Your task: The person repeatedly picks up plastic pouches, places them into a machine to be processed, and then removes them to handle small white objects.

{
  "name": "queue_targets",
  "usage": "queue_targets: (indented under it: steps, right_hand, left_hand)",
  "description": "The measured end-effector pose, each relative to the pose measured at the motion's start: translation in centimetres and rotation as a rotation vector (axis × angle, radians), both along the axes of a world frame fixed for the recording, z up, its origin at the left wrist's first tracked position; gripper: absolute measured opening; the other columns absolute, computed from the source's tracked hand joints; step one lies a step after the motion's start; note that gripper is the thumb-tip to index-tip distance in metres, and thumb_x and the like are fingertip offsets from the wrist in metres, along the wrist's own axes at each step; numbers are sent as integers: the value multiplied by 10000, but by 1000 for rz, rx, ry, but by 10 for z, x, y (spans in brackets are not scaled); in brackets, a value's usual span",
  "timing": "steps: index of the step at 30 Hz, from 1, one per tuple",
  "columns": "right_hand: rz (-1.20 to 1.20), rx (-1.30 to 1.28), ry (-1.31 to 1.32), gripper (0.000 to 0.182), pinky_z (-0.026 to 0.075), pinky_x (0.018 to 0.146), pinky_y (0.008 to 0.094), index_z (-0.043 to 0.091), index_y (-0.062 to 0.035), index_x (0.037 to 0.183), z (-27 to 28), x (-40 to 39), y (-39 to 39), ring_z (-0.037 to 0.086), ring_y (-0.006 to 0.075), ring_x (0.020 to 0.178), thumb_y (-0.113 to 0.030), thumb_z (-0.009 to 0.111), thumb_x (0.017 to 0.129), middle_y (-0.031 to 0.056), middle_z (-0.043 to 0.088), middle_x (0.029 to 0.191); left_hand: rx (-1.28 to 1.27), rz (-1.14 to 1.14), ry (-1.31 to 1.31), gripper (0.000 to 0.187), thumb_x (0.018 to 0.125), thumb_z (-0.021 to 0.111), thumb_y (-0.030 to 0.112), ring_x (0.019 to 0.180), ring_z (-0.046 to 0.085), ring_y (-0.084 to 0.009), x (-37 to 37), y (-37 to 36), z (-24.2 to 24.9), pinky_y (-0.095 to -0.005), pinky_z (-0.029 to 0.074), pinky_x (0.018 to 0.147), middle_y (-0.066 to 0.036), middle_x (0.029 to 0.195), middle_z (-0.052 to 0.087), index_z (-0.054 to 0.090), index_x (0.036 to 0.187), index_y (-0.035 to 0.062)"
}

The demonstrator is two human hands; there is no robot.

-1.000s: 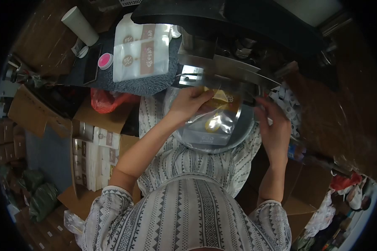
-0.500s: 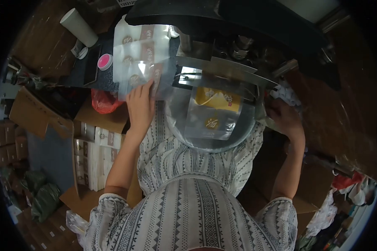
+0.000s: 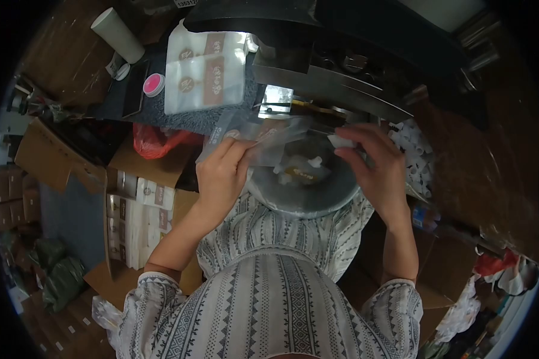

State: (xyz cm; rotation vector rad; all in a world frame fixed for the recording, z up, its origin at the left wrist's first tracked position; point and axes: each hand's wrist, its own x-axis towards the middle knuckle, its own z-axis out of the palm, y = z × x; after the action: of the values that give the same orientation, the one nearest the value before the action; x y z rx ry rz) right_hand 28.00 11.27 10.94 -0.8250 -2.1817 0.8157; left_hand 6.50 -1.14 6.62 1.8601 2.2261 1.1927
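A clear printed plastic bag (image 3: 269, 143) is pinched in my left hand (image 3: 223, 176), stretched out to the right over the basin. My right hand (image 3: 377, 167) holds a small white piece (image 3: 341, 142) between thumb and fingers, just right of the bag and apart from it. Below both hands, a round grey basin (image 3: 308, 204) rests on my lap; a bag with yellow print (image 3: 302, 175) and small white bits lie inside. More printed bags (image 3: 205, 81) are stacked on the dark cloth to the upper left.
A dark machine with a metal bar (image 3: 353, 93) stands ahead. Many small white pieces (image 3: 412, 157) are heaped at right. A pink-topped jar (image 3: 154, 84), a white cup (image 3: 117, 35) and a phone (image 3: 135, 90) sit at left. An open carton (image 3: 141, 164) holds packed bags beside my left arm.
My left hand has drawn a bag off the stack, toward the right. My right hand has come left from the white pieces, holding one. The yellow-printed bag has dropped from the bar into the basin.
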Motion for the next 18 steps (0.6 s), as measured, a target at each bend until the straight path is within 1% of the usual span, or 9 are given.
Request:
queue_targets:
  steps: [4, 6, 7, 9, 10, 12, 15, 16, 18]
  right_hand:
    - [168, 209, -46, 291, 542, 708, 340, 656, -61, 1040, -3, -9, 0, 640, 266, 834, -18, 719, 759, 103, 625, 1000]
    - [274, -39, -72, 288, 539, 728, 336, 640, -50, 1057, -8, -9, -2, 640, 277, 861, -38, 710, 779, 111, 631, 1007]
    - [272, -39, -74, 288, 539, 728, 336, 640, -50, 1057, -8, -9, -2, 640, 277, 861, -38, 710, 779, 111, 631, 1007]
    - [106, -374, -79, 327, 514, 760, 298, 638, -56, 1103, -7, -10, 0, 639, 206, 900, -57, 717, 786, 86, 649, 1019]
    - [106, -370, -80, 327, 514, 760, 298, 638, -56, 1103, -8, -9, 1, 639, 206, 900, -57, 717, 786, 86, 649, 1019]
    - [-92, -114, -50, 307, 523, 778, 363, 619, -67, 1102, -14, 0, 4, 634, 307, 927, -115, 708, 812, 126, 634, 1024]
    - [-152, 123, -276, 335, 518, 749, 391, 608, -75, 1131, -10, 23, 5, 637, 299, 917, -120, 694, 810, 126, 639, 1018]
    - [-153, 124, -277, 335, 518, 749, 391, 608, -75, 1131, -12, 31, 9, 637, 299, 917, -120, 694, 810, 126, 639, 1018]
    - [-380, 305, -502, 274, 503, 753, 395, 631, -72, 1086, -21, 47, 21, 628, 305, 875, -103, 662, 816, 116, 643, 1036]
  left_hand:
    - [-18, -106, 20, 113, 787, 672, 33, 681, 626, -285, 3, -3, 1, -348, 486, 571, -88, 824, 624, 658, 895, 63]
    - [-116, -273, -21, 117, 803, 669, 42, 648, 596, -294, 7, -4, -4, -318, 469, 573, -127, 795, 604, 661, 918, 22]
    - [-115, -275, -22, 117, 803, 669, 42, 648, 596, -294, 10, -2, -10, -318, 469, 573, -127, 795, 604, 661, 918, 22]
    - [-158, -382, -239, 128, 854, 660, 109, 607, 612, -217, 16, 8, -22, -319, 466, 557, -108, 807, 636, 666, 927, 5]
    - [-155, -382, -239, 128, 854, 660, 109, 607, 612, -217, 20, 14, -23, -319, 466, 557, -108, 807, 636, 666, 927, 5]
    - [-513, -218, -914, 186, 897, 633, 162, 646, 641, -147, 25, 32, -25, -327, 476, 570, -92, 815, 668, 668, 968, -6]
    - [-557, -178, -911, 279, 905, 637, 231, 670, 632, -103, 17, 67, -32, -314, 489, 588, -91, 742, 665, 664, 976, -37]
    - [-557, -179, -912, 279, 905, 637, 231, 670, 632, -103, 21, 71, -33, -314, 489, 588, -91, 742, 665, 664, 976, -37]
    - [-413, -134, -1450, 376, 904, 632, 309, 652, 644, -151, 28, 77, -35, -299, 510, 602, -104, 717, 654, 653, 972, -61]
